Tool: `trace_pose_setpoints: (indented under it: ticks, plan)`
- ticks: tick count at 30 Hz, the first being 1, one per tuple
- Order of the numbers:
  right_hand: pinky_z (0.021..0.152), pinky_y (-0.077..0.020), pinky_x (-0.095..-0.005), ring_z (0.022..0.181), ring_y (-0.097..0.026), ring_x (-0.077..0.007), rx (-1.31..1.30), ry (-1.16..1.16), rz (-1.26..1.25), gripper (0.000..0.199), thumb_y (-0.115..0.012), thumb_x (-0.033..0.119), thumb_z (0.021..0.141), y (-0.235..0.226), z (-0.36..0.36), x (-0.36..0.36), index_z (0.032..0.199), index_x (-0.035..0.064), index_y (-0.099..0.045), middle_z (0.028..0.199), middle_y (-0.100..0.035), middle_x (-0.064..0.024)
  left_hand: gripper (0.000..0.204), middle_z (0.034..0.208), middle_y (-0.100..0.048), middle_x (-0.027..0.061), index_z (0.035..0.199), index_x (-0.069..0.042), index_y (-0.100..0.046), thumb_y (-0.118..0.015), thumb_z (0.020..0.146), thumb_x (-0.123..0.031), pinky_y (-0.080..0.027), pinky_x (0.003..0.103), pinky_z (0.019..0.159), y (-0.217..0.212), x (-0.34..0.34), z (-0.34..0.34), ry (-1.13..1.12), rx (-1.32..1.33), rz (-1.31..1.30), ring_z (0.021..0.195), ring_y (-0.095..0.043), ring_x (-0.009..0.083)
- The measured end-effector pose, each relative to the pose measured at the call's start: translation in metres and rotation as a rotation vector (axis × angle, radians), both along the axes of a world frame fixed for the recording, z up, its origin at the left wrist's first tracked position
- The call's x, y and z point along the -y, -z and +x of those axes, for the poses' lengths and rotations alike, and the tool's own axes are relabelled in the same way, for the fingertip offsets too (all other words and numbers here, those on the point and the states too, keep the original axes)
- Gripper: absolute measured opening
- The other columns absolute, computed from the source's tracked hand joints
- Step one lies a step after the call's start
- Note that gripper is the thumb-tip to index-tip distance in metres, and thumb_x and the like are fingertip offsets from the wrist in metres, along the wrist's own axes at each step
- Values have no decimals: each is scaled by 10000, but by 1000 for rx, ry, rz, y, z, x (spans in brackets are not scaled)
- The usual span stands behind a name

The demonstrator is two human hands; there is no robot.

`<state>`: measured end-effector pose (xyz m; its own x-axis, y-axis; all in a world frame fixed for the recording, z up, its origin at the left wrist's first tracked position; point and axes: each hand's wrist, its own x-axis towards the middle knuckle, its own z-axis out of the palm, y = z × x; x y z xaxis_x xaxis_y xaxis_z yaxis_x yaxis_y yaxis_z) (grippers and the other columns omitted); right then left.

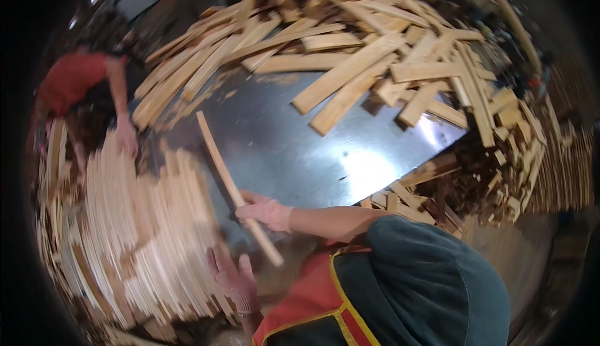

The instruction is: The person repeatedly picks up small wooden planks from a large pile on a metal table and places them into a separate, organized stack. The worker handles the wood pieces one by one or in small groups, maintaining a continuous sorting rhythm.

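Observation:
My right hand [269, 212], in a pale pink glove, is closed around a long, narrow wooden slat [219, 162]. The slat slants over the near left part of a shiny metal tabletop [262, 121]. Lower down, my left hand [234, 278], gloved too, has its thumb apart from its fingers and holds nothing. It is beside a tall, dense stack of pale wooden slats [175, 233], slightly blurred. Whether its fingertips touch the stack I cannot tell.
A big loose pile of wooden boards [356, 46] covers the table's far side. Short offcuts [406, 202] lie beyond its right edge. At the left, a co-worker in a red shirt [78, 77] reaches a gloved hand [127, 137] to the stack. A thick hose [509, 18] curves at far right.

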<state>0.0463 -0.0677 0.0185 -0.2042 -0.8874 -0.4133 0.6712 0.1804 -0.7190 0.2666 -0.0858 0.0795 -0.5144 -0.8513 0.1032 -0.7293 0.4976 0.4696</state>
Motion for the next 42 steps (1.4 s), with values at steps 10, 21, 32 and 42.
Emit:
trace_pose_setpoints:
  ticks: [10,21,32,42]
  plan:
    - [844,-575,-350,923,-647,-181,-483,1222,164,715,-755,183,887,-44,-246,-334,1524,48,-460,1043,-632,-56,810,1537,-465,267,1499,-19,-488,-805,784,-227,-389,518,1171,54,12,-194,517,208,-26,1421,-448,445]
    - [1071,-456,-391,1261,-622,-339,-1737,1345,1643,780,-768,432,915,-187,-459,-759,1476,-49,-520,1374,-633,-271,950,1511,-497,224,1552,-76,-430,-807,770,-462,-404,494,1140,64,-21,-516,689,247,-130,1386,-471,388]
    - [777,-521,-415,913,-618,-221,-556,1231,706,527,-767,464,895,62,-542,-437,1203,63,-621,1149,-645,-88,770,1249,-684,204,1557,-71,-437,-698,894,-363,-515,419,994,29,-17,-488,753,514,64,1170,-669,329]
    - [951,-576,-471,1070,-689,-327,-251,1077,204,462,-686,39,808,-28,-365,-346,1265,-2,-635,1130,-689,-157,505,1081,-683,80,1353,-55,-644,-707,892,-250,-509,352,942,79,-34,-183,176,-272,1181,1026,-635,205]
